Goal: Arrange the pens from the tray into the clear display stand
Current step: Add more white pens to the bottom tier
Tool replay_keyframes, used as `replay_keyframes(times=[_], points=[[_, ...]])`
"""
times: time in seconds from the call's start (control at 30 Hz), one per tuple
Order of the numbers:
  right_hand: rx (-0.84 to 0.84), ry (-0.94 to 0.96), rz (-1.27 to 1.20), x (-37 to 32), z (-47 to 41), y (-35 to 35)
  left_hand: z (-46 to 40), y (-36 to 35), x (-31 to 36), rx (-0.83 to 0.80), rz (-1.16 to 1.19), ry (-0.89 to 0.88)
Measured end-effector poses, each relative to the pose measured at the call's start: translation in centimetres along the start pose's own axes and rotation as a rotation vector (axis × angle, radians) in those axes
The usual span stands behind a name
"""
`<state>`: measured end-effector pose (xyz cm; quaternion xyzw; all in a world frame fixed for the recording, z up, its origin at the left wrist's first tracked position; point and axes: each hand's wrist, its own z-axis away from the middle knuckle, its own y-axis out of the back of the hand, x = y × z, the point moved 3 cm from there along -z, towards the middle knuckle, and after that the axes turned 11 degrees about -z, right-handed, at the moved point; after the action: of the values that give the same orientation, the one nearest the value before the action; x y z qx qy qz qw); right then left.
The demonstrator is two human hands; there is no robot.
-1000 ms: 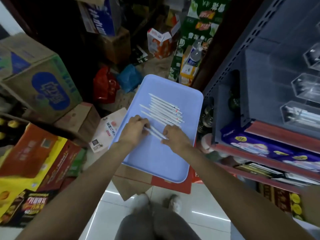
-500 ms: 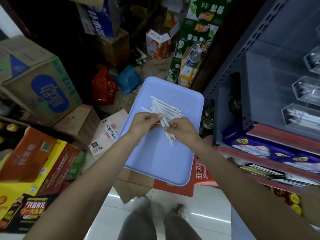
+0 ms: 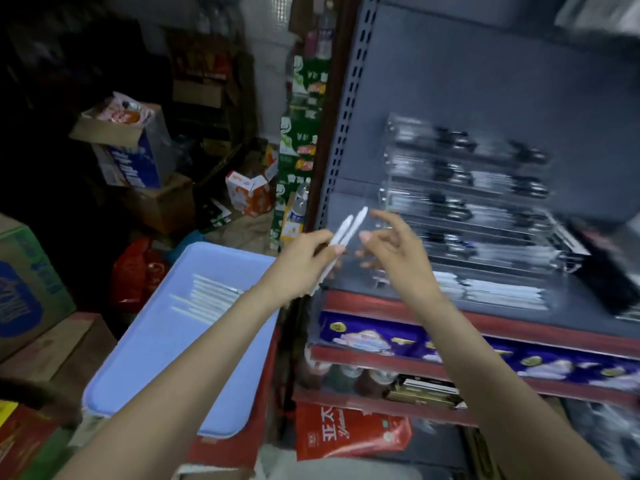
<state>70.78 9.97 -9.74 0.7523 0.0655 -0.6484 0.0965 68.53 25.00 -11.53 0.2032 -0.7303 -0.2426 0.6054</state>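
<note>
We saw a grey metal shelf unit point(image 3: 485, 98) with red-edged boards, and on its upper board stood the tiered clear display stand point(image 3: 485, 216), blurred, with white pens point(image 3: 498, 292) lying in its lowest tier. On the board below lay purple packets point(image 3: 381, 337), and under those, bottles point(image 3: 346, 375) and flat boxes point(image 3: 426, 389). Beside the shelf, a light blue tray point(image 3: 156, 358) rested on cartons point(image 3: 59, 348), with a row of white pens point(image 3: 207, 299) lying in it.
</note>
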Motion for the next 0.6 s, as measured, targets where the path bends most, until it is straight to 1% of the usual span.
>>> replay_keyframes(times=[0.07,0.17,0.27,0.33,0.37,0.47,0.53,0.6], points=[[0.023,0.023,-0.073,-0.8,0.6,4.4,-0.8,-3.1,3.2,-0.079,-0.068,-0.062],[0.094,0.013,-0.133,-0.8,1.9,11.1,-2.4,-7.3,7.2,-0.142,-0.041,-0.103],[0.200,-0.002,-0.186,0.1,3.2,17.7,-3.8,-10.8,10.1,-0.114,0.011,-0.074],[0.282,-0.013,-0.234,1.0,3.7,21.7,-4.4,-12.8,10.8,-0.084,0.045,-0.030],[0.297,-0.024,-0.241,1.3,4.0,23.2,-4.5,-13.8,11.1,-0.077,0.050,-0.010],[0.318,-0.050,-0.173,2.2,4.4,26.2,-5.3,-15.9,11.7,-0.020,-0.008,0.032],[0.414,-0.045,-0.039,2.7,4.3,28.3,-6.1,-16.8,12.1,0.039,-0.148,0.063],[0.520,-0.042,0.057,3.3,4.2,30.5,-6.9,-17.6,12.5,0.061,-0.315,0.099]])
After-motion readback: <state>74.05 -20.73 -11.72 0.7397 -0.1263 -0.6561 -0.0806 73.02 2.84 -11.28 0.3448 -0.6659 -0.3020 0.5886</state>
